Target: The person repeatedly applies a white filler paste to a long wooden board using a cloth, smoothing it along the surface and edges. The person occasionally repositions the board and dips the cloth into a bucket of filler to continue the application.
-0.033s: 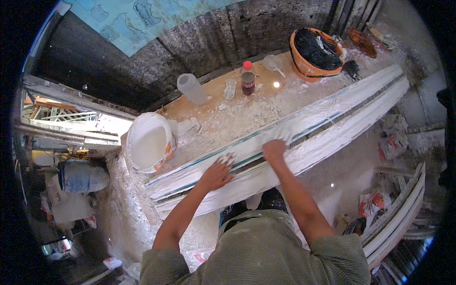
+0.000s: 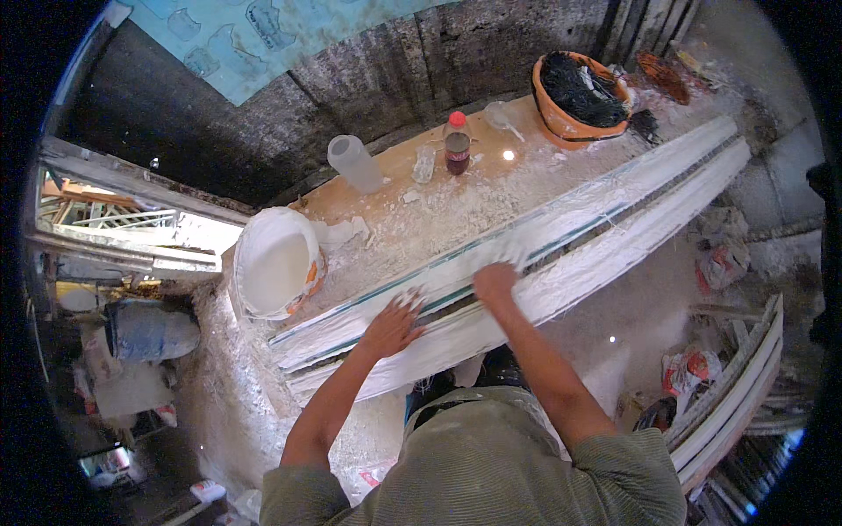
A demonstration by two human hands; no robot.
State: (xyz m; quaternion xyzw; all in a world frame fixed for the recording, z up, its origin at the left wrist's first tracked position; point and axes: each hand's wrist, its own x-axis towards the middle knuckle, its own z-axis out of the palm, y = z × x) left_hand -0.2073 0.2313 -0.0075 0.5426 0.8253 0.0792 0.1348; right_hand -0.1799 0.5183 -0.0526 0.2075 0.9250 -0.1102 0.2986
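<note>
Two long white plaster-coated strips [image 2: 605, 195] lie side by side across the bench, rising toward the far right, with dark green edges showing along the gaps. On the nearer end of the upper strip rests my left hand [image 2: 392, 330], its whitened fingers stretched out and apart. My right hand [image 2: 495, 280] is over the middle of the same strip. Its whitened fingers are smeared by motion, so I cannot make out their pose or whether anything is in them. A bucket of white liquid [image 2: 313, 252] stands left of the strips, its rim crusted white.
Behind the strips are a translucent plastic jug [image 2: 355, 164], a red-capped bottle of dark drink [image 2: 457, 145], a clear scoop-like piece [image 2: 504, 118] and an orange basin [image 2: 574, 131] holding black fibrous material. More white strips [image 2: 732, 399] stack at lower right. A blue barrel [image 2: 153, 330] lies at left.
My right hand has slid slightly left along the upper strip. The left hand has shifted a little to the left as well. Everything on the bench stays in place.
</note>
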